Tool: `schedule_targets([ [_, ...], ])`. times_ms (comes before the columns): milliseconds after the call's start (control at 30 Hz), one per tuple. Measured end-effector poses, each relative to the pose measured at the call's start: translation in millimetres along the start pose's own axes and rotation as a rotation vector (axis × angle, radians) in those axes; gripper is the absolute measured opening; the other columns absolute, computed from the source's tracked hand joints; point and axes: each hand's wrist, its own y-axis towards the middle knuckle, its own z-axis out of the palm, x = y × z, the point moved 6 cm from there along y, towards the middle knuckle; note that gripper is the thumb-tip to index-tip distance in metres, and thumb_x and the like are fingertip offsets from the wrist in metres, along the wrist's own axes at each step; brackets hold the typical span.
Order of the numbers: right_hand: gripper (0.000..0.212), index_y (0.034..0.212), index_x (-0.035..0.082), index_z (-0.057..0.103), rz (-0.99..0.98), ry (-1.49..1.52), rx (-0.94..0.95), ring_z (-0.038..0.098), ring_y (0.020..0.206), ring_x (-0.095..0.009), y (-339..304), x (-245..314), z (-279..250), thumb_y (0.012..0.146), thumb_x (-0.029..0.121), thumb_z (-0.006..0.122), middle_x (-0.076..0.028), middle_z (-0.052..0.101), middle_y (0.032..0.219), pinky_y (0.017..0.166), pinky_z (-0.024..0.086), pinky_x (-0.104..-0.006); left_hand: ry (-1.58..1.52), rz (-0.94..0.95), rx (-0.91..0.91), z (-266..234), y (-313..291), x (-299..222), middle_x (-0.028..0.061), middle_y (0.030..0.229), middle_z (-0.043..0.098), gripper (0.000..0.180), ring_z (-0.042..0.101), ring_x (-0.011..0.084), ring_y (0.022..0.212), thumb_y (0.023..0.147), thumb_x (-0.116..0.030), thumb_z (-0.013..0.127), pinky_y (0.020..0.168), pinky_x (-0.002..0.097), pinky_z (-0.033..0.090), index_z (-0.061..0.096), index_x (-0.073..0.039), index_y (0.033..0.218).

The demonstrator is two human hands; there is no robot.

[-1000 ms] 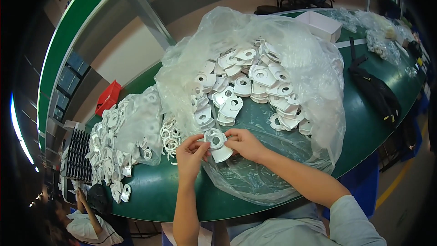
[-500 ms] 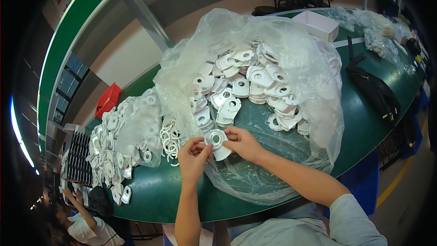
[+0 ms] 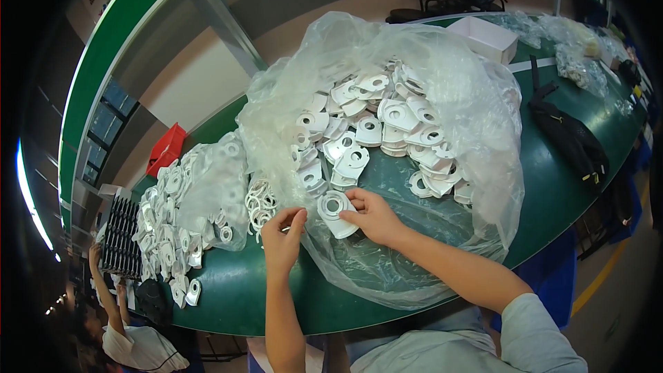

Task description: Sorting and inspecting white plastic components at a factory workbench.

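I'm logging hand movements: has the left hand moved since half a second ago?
Yes. The left hand has shifted slightly left, away from the white part in the right hand and nearer the pile of white rings.

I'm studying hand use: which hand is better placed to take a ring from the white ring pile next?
Probably the left hand: it is close beside the white ring pile, with nothing visible in its grasp. The right hand is farther away and grips a white part.
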Motion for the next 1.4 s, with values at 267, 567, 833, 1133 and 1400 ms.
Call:
schedule_targets([
  [267, 0.029, 0.108, -0.002, 0.052, -0.001, -0.006, 0.029, 0.061, 0.086, -0.011, -3.1, 7.1, 4.1, 0.081, 0.001, 0.062, -0.008, 0.064, 0.098, 0.075, 0.049, -0.0243, -0.364, -0.065, 0.135, 29.0, -8.8, -7.2, 0.0037, 0.077, 0.062, 0.026, 0.057, 0.0068, 0.061, 0.082, -0.003, 0.063, 0.049, 0.018, 0.041, 0.057, 0.003, 0.106],
  [567, 0.028, 0.108, -0.001, 0.053, -0.007, -0.095, 0.025, 0.061, 0.083, -0.01, -5.0, 14.5, 5.8, 0.081, 0.0, 0.061, -0.007, 0.064, 0.096, 0.074, 0.049, -0.0239, -0.379, -0.035, 0.105, 28.6, -10.0, -13.2, 0.0045, 0.079, 0.062, 0.027, 0.059, 0.0082, 0.064, 0.082, -0.003, 0.062, 0.053, 0.019, 0.043, 0.057, 0.003, 0.108],
  [833, 0.024, 0.113, 0.002, 0.046, -0.227, -0.16, 0.045, 0.059, 0.083, -0.01, -6.3, 18.3, 12.9, 0.091, 0.009, 0.051, -0.004, 0.06, 0.096, 0.07, 0.049, -0.0247, -0.395, 0.01, 0.067, 25.4, -7.8, -9.2, 0.0067, 0.08, 0.065, 0.018, 0.059, 0.0102, 0.065, 0.084, -0.002, 0.061, 0.057, 0.0212, 0.046, 0.062, 0.005, 0.101],
  [1133, 0.02, 0.106, 0.004, 0.046, 0.017, 0.022, 0.125, 0.06, 0.066, -0.012, -9.8, 11.6, 16.1, 0.097, 0.021, 0.041, -0.008, 0.06, 0.086, 0.05, 0.048, -0.0235, -0.396, 0.009, 0.075, 28.6, -10.6, -11.4, 0.0085, 0.083, 0.066, 0.019, 0.061, 0.0115, 0.067, 0.084, -0.001, 0.061, 0.061, 0.023, 0.05, 0.062, 0.006, 0.101],
  [1400, 0.019, 0.104, 0.005, 0.047, 0.01, -0.033, 0.079, 0.06, 0.064, -0.009, -16.0, 18.0, 18.9, 0.097, 0.021, 0.041, -0.005, 0.06, 0.08, 0.045, 0.042, -0.0197, -0.428, -0.013, 0.113, 30.7, -11.4, -9.9, 0.0108, 0.085, 0.066, 0.02, 0.063, 0.0147, 0.069, 0.086, 0.0, 0.056, 0.064, 0.0251, 0.053, 0.06, 0.009, 0.104],
])
